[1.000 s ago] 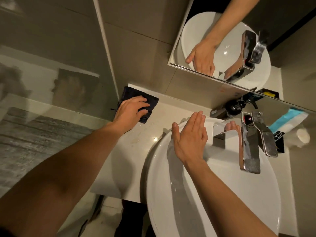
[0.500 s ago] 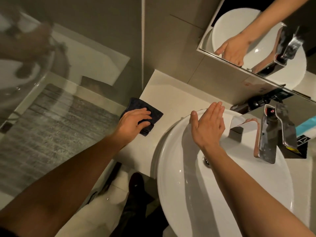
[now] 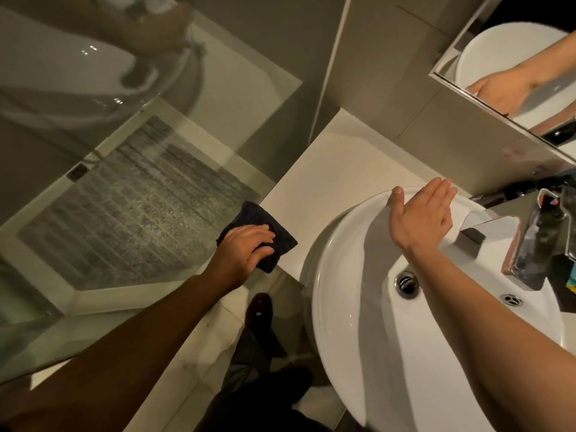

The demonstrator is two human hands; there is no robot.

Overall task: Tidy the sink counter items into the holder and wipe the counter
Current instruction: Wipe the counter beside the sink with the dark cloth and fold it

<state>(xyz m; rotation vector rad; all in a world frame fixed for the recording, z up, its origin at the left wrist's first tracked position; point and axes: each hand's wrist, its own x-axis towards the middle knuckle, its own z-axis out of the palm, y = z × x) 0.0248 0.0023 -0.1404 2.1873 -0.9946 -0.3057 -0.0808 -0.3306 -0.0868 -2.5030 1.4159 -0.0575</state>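
My left hand (image 3: 246,249) presses a folded dark cloth (image 3: 280,240) flat on the pale counter (image 3: 339,169), right at the counter's front edge, left of the basin. My right hand (image 3: 419,221) rests flat, fingers together and holding nothing, on the far rim of the round white basin (image 3: 339,322). The holder is not clearly visible; only dark items (image 3: 561,275) show at the far right behind the tap.
A chrome tap (image 3: 536,247) stands at the basin's right side, with the drain (image 3: 405,283) below it. A mirror (image 3: 514,73) hangs above the tiled back wall. A glass shower screen (image 3: 124,182) stands directly left of the counter. Below lie floor tiles and my dark shoe (image 3: 258,310).
My left hand has dragged the cloth from the counter's back corner toward the front edge. My right hand has stayed on the basin rim. The view has shifted left.
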